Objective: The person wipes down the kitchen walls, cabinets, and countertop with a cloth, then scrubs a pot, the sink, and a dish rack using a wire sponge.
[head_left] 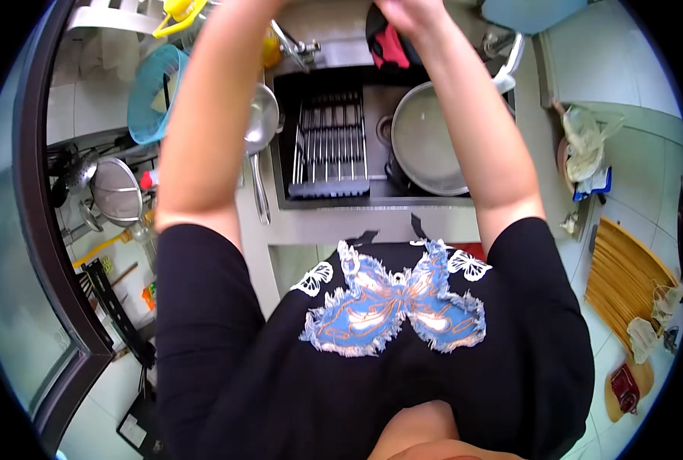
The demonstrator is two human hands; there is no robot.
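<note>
At the far side of the sink (379, 100), the right hand (412, 14) shows only in part, cut by the upper frame edge, just beside a black and red cloth (391, 47). Grip: cannot tell whether it is open, closed or touching the cloth. Left hand: out of frame; its state cannot be told. Both bare forearms extend forward over the table (311, 228).

Cloth: behind the sink, between the two forearms. Wide round pan (425, 142): at the right part of the sink, partly covered by the right forearm; contents unclear. Wire rack (330, 142): in the left part of the sink. Small metal pan (261, 115): just left of the sink, partly behind the left forearm, handle pointing toward the body. Further left: light-blue basket (148, 96) and round mesh strainer (117, 190). Well apart, at right: slatted wooden mat (628, 272).
</note>
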